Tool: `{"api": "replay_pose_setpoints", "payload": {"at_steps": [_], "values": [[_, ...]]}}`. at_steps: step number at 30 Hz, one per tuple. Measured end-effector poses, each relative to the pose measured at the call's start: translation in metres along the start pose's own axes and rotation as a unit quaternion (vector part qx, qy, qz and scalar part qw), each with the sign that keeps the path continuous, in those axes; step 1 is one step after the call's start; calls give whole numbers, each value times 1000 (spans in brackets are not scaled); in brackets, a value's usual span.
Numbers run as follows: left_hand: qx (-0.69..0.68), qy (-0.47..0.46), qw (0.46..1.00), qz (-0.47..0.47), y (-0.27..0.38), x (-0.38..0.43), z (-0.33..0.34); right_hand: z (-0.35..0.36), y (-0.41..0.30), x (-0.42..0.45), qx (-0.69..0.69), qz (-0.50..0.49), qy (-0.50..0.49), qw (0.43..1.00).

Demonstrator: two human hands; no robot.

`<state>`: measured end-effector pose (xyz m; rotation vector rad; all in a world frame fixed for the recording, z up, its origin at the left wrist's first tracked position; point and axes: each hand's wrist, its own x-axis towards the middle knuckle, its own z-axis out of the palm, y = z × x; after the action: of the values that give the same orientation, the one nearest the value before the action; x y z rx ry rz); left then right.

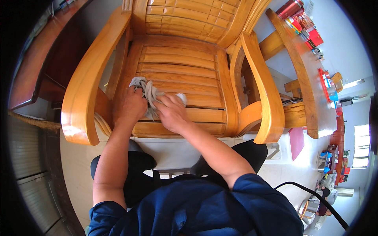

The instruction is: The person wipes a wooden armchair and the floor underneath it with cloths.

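A wooden armchair with a slatted seat and curved arms stands in front of me. My left hand holds a grey cloth, bunched up over the left front part of the seat. On the cloth's right side, my right hand grips it too, with the fingers pointing up and left. A small white part, perhaps of the cloth, shows beyond my right fingers. The fingertips of both hands are partly hidden in the folds.
The chair's left arm and right arm rise beside the seat. A thick wooden table with cups and boxes stands at right, a dark red wooden desk at left. A white stool stands below the table. Another person is far off at lower right.
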<state>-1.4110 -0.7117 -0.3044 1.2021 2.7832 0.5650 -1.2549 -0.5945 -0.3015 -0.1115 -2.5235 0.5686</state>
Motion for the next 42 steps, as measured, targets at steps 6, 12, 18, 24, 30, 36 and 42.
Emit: {"api": "replay_pose_setpoints", "payload": {"at_steps": [6, 12, 18, 24, 30, 36, 42], "values": [[6, 11, 996, 84, 31, -15, -12, -126, 111, -104, -239, 153, 75, 956], [8, 37, 977, 209, 43, -44, 9, -79, 57, -76, -197, 138, 53, 969], [54, 33, 991, 115, 27, -46, -3, -44, 10, -57, -105, 21, 16, 994], [91, 58, 994, 4, -4, -25, 3, -133, 128, -104, -285, 260, 16, 922], [56, 29, 995, 78, 45, -4, 29, -130, 138, -114, -247, 210, 87, 942], [22, -11, 976, 215, 84, 29, 44, -137, 132, -112, -201, 218, 89, 951], [157, 20, 985, -65, 26, 134, 49, -138, 131, -109, -184, 219, 101, 953]]}}
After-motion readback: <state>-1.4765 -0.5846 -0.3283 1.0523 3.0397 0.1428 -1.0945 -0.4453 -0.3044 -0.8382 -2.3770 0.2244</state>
